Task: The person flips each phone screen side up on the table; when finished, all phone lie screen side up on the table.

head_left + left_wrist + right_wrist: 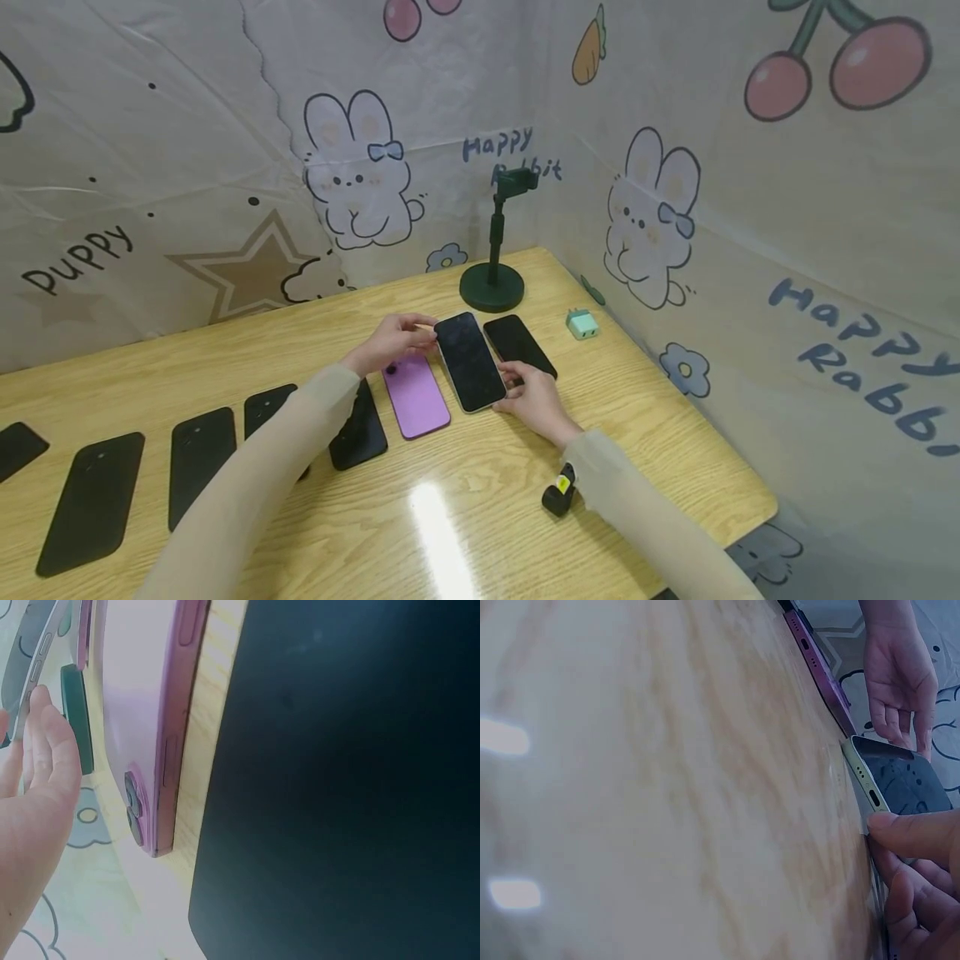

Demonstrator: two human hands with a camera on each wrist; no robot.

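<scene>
Head view: pale-edged phone point(471, 362), dark face up, held at 2 points.
Left hand point(396, 340) pinches its upper-left edge; right hand point(536, 402) pinches its lower-right corner. Position: between purple phone point(417, 398) and black phone point(521, 343).

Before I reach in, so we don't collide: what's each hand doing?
Left hand: holding the pale-edged smartphone.
Right hand: holding the same smartphone.

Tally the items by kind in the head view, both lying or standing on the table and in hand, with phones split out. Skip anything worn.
Dark phones lying flat: 6 (one cut off by the picture's edge, one partly hidden)
Purple phone: 1
Held phone: 1
Green stand: 1
Mint charger plug: 1
Total: 10
</scene>
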